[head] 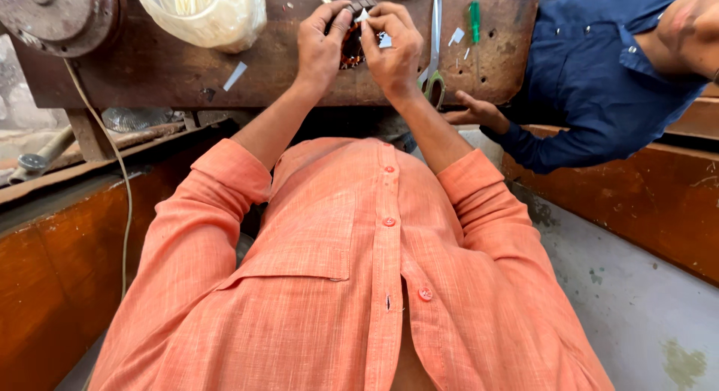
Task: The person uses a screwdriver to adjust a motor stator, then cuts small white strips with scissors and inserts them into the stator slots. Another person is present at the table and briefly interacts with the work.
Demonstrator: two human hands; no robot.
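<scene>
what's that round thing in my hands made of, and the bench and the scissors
Round part: looks like a dark metal ring with reddish copper-coloured windings inside. Bench: probably wood, brown, worn and stained. Scissors: bright steel blades, green handles, likely plastic.

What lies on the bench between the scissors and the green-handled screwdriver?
In the head view, only small white paper scraps lie between the scissors and the green-handled screwdriver.

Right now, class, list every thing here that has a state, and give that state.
Left hand: gripping the round wound coil.
Right hand: pinching a white paper strip at the coil.
Scissors: closed, lying flat on the workbench.
Green screwdriver: lying unused.
</scene>
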